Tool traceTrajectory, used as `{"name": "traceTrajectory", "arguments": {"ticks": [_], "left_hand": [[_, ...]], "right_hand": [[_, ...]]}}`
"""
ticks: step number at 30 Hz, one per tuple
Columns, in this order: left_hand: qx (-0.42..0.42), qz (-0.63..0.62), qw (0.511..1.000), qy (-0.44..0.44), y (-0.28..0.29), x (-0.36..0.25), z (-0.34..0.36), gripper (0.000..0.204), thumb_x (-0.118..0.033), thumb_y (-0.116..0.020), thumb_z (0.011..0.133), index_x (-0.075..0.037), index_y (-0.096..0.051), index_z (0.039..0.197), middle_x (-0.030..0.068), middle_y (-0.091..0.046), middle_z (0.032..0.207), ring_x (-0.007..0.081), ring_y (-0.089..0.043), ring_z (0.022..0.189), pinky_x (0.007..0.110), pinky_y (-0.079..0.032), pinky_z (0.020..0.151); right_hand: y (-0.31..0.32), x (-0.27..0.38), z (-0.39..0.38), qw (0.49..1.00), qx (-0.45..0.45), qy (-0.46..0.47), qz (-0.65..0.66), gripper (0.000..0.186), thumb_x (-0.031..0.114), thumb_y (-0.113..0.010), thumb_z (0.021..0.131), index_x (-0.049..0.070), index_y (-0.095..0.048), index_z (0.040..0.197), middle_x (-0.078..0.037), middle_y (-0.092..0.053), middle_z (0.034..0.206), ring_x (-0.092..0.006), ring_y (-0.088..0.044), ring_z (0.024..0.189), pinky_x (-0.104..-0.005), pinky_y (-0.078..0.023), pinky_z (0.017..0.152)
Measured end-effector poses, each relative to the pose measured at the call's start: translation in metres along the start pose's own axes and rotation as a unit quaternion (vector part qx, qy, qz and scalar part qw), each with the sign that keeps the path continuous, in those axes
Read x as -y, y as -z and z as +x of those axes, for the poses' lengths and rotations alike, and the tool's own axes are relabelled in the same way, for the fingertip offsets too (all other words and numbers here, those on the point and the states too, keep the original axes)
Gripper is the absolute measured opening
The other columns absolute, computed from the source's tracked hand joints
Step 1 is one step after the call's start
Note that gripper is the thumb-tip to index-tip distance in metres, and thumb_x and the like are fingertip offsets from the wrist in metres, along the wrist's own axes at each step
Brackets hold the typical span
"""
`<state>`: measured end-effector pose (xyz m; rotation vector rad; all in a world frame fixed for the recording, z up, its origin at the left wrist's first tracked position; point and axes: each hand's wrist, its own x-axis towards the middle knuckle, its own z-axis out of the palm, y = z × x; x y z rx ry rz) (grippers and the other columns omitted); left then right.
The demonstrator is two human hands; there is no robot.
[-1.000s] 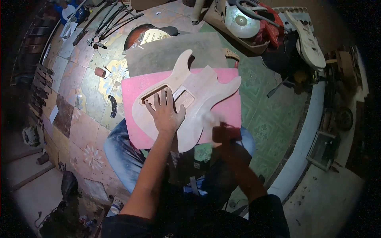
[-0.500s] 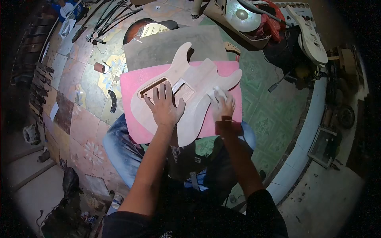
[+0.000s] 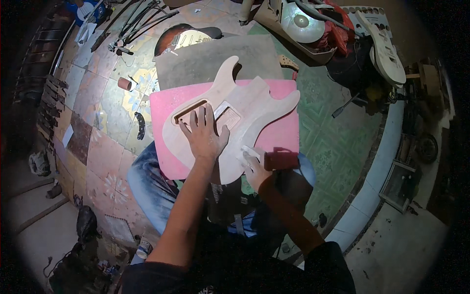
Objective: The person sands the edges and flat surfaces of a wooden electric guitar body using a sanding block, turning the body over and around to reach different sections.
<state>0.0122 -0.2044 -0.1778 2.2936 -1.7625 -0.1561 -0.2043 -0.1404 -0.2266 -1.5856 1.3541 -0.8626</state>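
An unfinished, pale wooden electric guitar body [image 3: 252, 98] lies on a pink board [image 3: 279, 137] over my lap, its routed cavities facing up. My left hand [image 3: 203, 139] rests flat on it with fingers spread, the fingertips beside the long cavity. By the curved lower edge of the body, my right hand [image 3: 255, 171] has its fingers pressed on a small whitish piece [image 3: 250, 151] against the wood. Fingers partly cover that piece, and its kind is unclear. Pale dust coats the fingertips.
Beyond the pink board lies a grey board [image 3: 215, 61], with a sunburst guitar body [image 3: 166, 39] behind it. A headstock [image 3: 288, 62] shows at its right. On the tiled floor are a dark curved piece [image 3: 140, 126] and a brown cup [image 3: 125, 84]. Another pale body [image 3: 387, 56] stands far right.
My right hand has moved left and toward me along the guitar body's edge, from the right-hand curve to the lower side. My left hand stays in place on the wood.
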Motion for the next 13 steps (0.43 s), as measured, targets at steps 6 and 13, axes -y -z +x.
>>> {"name": "traceTrajectory", "arguments": {"ticks": [6, 13], "left_hand": [[-0.003, 0.004, 1.0, 0.004, 0.007, 0.01, -0.001, 0.079, -0.042, -0.065, 0.079, -0.006, -0.045, 0.146, 0.0141, -0.05, 0.144, 0.0368, -0.042, 0.135, 0.066, -0.014, 0.115], [0.025, -0.016, 0.999, 0.013, 0.0, 0.004, -0.001, 0.082, -0.043, -0.066, 0.078, -0.008, -0.043, 0.148, 0.0126, -0.047, 0.147, 0.0359, -0.039, 0.137, 0.068, -0.011, 0.115]], "right_hand": [[0.038, 0.025, 0.131, 0.889, -0.161, -0.022, -0.428, 0.041, 0.033, -0.064, 0.089, 0.02, -0.062, 0.127, -0.018, -0.048, 0.14, -0.0429, -0.048, 0.121, -0.0604, -0.042, 0.092], [-0.015, 0.038, 0.057, 0.93, 0.004, 0.04, -0.365, 0.056, 0.035, -0.069, 0.085, 0.028, -0.054, 0.139, -0.015, -0.047, 0.142, -0.0432, -0.044, 0.126, -0.0599, -0.036, 0.101]]}}
